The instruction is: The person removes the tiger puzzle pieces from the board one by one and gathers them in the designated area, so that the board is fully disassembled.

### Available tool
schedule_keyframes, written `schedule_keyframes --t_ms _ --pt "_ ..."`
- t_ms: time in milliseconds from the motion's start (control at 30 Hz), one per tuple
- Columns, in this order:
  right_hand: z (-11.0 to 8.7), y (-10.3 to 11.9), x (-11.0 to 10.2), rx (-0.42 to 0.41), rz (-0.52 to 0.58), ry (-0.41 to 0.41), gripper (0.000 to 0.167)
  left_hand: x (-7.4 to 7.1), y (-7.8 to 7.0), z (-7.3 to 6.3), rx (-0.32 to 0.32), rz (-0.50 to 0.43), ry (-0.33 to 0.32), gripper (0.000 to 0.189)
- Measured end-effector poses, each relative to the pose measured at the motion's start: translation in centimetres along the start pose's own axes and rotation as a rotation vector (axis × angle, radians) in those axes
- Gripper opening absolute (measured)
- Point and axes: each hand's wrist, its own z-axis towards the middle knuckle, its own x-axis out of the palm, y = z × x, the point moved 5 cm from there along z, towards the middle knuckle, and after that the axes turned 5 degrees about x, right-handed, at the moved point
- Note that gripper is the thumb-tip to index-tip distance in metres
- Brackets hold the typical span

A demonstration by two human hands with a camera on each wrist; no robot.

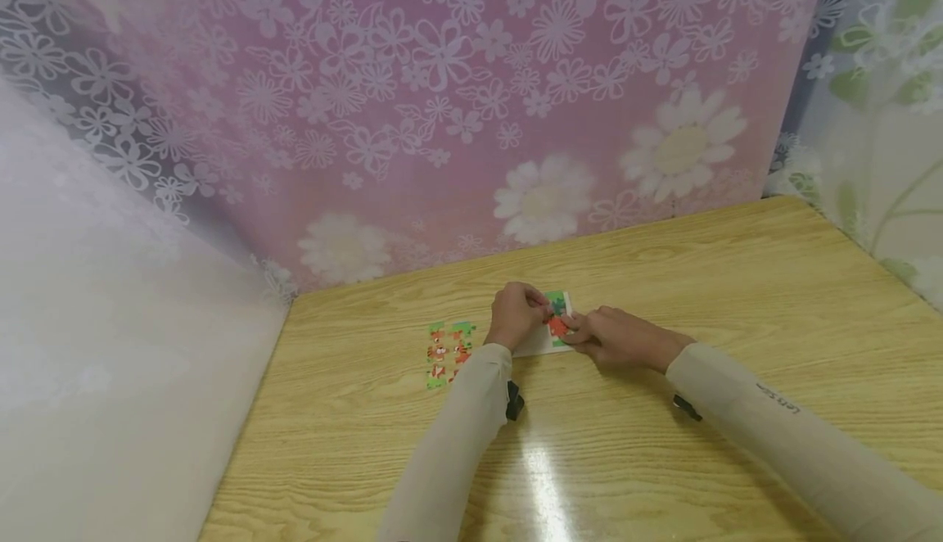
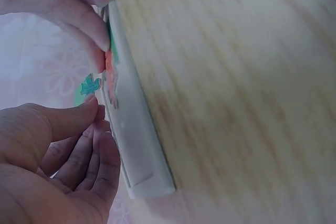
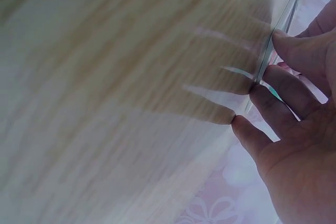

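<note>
In the head view a shallow white puzzle tray [image 1: 532,344] lies on the table, with green and red puzzle pieces [image 1: 557,327] in its right part. My left hand [image 1: 513,314] is over the tray and pinches a small green puzzle piece with a teal shape [image 2: 90,86] between thumb and finger, tilted up off the tray surface. My right hand [image 1: 615,337] is at the tray's right side. Its fingertips press on the red and green pieces in the left wrist view, and other fingers touch the tabletop beside the tray edge in the right wrist view.
Left of the tray, several loose puzzle pieces [image 1: 438,354] with orange and green print lie in two columns, partly behind the left sleeve. The wood-grain table [image 1: 354,444] meets a pink flowered curtain [image 1: 442,157] at the back and a pale wall [image 1: 110,321] on the left.
</note>
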Motion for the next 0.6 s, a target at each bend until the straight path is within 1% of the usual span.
schedule_keyframes --t_ms 167,333,533,600 --pt "-0.1 0.2 -0.1 0.003 -0.01 -0.004 0.028 -0.6 -0.1 -0.2 0.033 0.011 -0.013 0.008" --pt "-0.2 0.5 -0.2 -0.006 -0.044 -0.014 0.028 -1.5 0.4 -0.5 0.047 0.024 -0.02 0.007" --pt "-0.1 0.4 -0.1 0.003 -0.045 -0.029 0.027 -3.4 0.8 -0.9 0.066 0.033 -0.032 0.008" --pt "-0.2 0.4 -0.1 0.001 -0.044 -0.031 0.026 -4.0 1.0 -1.0 0.06 0.038 -0.028 0.007"
